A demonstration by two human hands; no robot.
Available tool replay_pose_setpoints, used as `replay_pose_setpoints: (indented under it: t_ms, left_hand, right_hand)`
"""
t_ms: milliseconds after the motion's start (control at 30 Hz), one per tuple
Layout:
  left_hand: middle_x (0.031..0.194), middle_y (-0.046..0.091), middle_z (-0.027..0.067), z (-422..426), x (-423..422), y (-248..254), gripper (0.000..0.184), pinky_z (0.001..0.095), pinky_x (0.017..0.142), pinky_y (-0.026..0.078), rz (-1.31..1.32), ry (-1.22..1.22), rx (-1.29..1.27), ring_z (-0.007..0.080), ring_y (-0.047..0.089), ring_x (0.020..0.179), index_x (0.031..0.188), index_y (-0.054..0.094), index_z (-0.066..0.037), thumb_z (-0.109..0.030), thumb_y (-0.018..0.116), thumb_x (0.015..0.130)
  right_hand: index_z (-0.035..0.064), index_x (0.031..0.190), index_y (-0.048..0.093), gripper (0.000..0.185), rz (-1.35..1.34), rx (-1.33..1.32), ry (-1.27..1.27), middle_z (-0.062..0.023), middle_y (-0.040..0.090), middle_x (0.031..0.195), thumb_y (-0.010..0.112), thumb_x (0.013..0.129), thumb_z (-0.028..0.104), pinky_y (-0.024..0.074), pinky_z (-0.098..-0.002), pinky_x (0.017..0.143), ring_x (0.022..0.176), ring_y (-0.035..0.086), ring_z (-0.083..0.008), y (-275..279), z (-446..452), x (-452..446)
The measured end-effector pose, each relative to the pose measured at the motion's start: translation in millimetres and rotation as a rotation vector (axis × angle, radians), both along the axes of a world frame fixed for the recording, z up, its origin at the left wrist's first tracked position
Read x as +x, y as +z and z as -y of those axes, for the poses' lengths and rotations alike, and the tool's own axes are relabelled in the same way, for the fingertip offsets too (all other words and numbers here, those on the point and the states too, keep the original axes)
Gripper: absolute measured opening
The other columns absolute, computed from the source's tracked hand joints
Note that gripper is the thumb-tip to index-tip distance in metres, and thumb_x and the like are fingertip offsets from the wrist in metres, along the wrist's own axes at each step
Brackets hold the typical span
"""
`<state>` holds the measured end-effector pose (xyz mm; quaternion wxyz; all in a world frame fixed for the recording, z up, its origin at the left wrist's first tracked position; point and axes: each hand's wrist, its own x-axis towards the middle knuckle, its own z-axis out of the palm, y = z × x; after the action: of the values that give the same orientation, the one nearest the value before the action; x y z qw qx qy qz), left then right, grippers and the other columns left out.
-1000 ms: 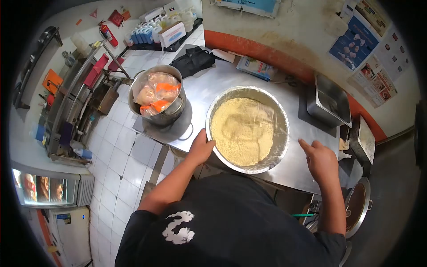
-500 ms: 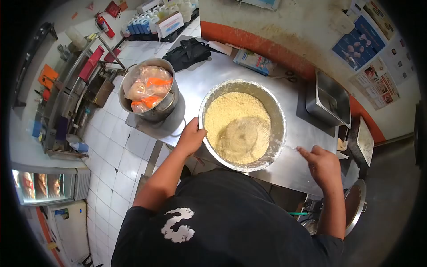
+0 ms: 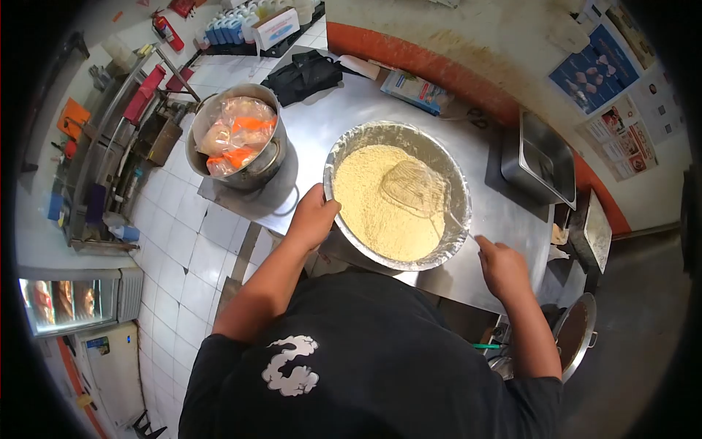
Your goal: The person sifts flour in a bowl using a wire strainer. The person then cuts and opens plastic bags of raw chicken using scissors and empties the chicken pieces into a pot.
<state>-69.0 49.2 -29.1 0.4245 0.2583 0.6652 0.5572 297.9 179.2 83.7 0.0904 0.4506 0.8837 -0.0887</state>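
- Nearest in, the right hand [image 3: 504, 267] is over the table's front part, right of the bowl, fingers closed narrow around the strainer's thin handle; how firm that grip is, I can't tell. Slack fingers could let the handle twist.
- And the left hand [image 3: 314, 218] is clamped on the bowl's left rim, thumb at the lip, fingers curled outside and partly hidden. If that hold slips, a hard sideways push could spin the bowl.
- Here's the big metal bowl [image 3: 391, 133], mid-table, its near rim overlapping the front edge of the table [image 3: 311, 124] from this view! Whether its base reaches that edge, I can't tell; if it does, a strong pull toward the body could tip it.
- Inside, pale yellow powder [image 3: 365, 197], with the wire strainer [image 3: 413, 189] over its far right part, slightly blurred. A fast flick could throw powder over the right rim.
- Off to the left, the pot [image 3: 269, 164] of bagged meat [image 3: 245, 135] stands by the table's left edge; an elbow swung wide could knock it.
- Farther, a steel pan [image 3: 523, 186] sits toward the back right corner, open to any flung powder.
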Motion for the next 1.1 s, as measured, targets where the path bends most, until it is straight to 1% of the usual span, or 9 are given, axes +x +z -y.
replay_pose_setpoints:
  t_ms: [167,267,367,467,567,667,867,967,1100]
  left_hand:
    - [0.107,0.068,0.0111,1.8,19.0,10.9,0.032,0.0308,0.085,0.051,0.088,0.036,0.023,0.0159,0.063,0.093,0.12,0.061,0.007,-0.005,0.057,0.09]
    - [0.109,0.068,0.0108,4.8,24.6,14.2,0.034,0.0302,0.084,0.051,0.104,0.004,-0.027,0.016,0.064,0.093,0.123,0.06,0.006,-0.003,0.058,0.091]
    - [0.112,0.068,0.0114,5.7,39.1,32.3,0.037,0.0305,0.082,0.053,0.206,-0.024,-0.002,0.0164,0.066,0.093,0.129,0.057,0.005,0.0,0.057,0.092]
    - [0.117,0.067,0.0127,6.8,49.0,32.1,0.044,0.0307,0.078,0.055,0.174,-0.069,0.001,0.017,0.068,0.095,0.137,0.052,0.005,0.001,0.056,0.093]
    - [0.117,0.067,0.012,6.6,54.7,8.2,0.044,0.0298,0.077,0.056,0.15,-0.074,0.049,0.0166,0.068,0.096,0.138,0.052,0.003,0.002,0.055,0.094]
    - [0.118,0.067,0.0119,9.1,57.4,2.9,0.042,0.0304,0.078,0.056,0.134,-0.076,0.079,0.0168,0.068,0.097,0.135,0.054,0.003,0.002,0.057,0.094]
    - [0.117,0.068,0.0123,15.1,59.7,8.0,0.037,0.0331,0.08,0.056,0.167,-0.047,0.071,0.0178,0.068,0.096,0.13,0.056,0.003,0.0,0.06,0.093]
    - [0.114,0.068,0.0119,16.7,61.6,-4.2,0.037,0.0329,0.076,0.057,0.095,-0.036,0.077,0.0176,0.068,0.093,0.13,0.056,0.003,-0.001,0.06,0.093]
    - [0.11,0.068,0.0114,15.6,64.8,1.1,0.033,0.0318,0.072,0.058,0.139,-0.009,0.121,0.0165,0.068,0.091,0.126,0.056,0.003,-0.001,0.06,0.094]
  right_hand:
    - [0.0065,0.129,0.069,0.032,-0.311,-0.43,-0.044,-0.022,0.074,0.1,0.064,0.098,0.013,0.0552,-0.0441,0.081,0.089,0.072,-0.0389,16.6,0.1,34.7]
    - [0.0047,0.129,0.069,0.033,-0.427,-0.507,-0.013,-0.0225,0.073,0.096,0.066,0.097,0.012,0.0541,-0.0401,0.081,0.09,0.071,-0.0352,10.9,-9.6,56.5]
    - [0.0038,0.132,0.067,0.039,-0.024,-0.624,-0.312,-0.0229,0.073,0.1,0.068,0.094,0.013,0.0539,-0.0428,0.085,0.095,0.07,-0.0361,49.2,-15.8,19.9]
    - [0.0044,0.141,0.06,0.053,0.042,-0.149,0.036,-0.0197,0.07,0.11,0.07,0.089,0.014,0.0527,-0.046,0.088,0.1,0.068,-0.036,-0.4,-30.6,26.9]
    - [0.0065,0.147,0.052,0.065,0.024,0.106,0.044,-0.0177,0.066,0.12,0.07,0.086,0.016,0.0511,-0.0506,0.092,0.103,0.065,-0.037,-21.0,-26.1,-11.1]
    - [0.0075,0.148,0.051,0.06,-0.163,0.352,0.221,-0.0162,0.062,0.128,0.063,0.09,0.014,0.0507,-0.0489,0.092,0.105,0.064,-0.0367,-39.6,-29.4,-48.3]
    - [0.0103,0.147,0.053,0.053,-0.139,0.238,0.116,-0.016,0.065,0.121,0.052,0.094,0.007,0.0517,-0.0461,0.085,0.098,0.067,-0.0343,-77.4,-60.8,-70.2]
    - [0.0112,0.146,0.053,0.053,-0.158,0.39,0.301,-0.0169,0.066,0.119,0.053,0.093,0.007,0.0545,-0.0492,0.08,0.092,0.069,-0.0381,-77.2,-66.8,-70.9]
    - [0.014,0.145,0.052,0.052,-0.209,0.238,0.237,-0.0177,0.065,0.121,0.053,0.093,0.008,0.0569,-0.0519,0.078,0.088,0.07,-0.0417,-85.4,-65.9,-69.3]
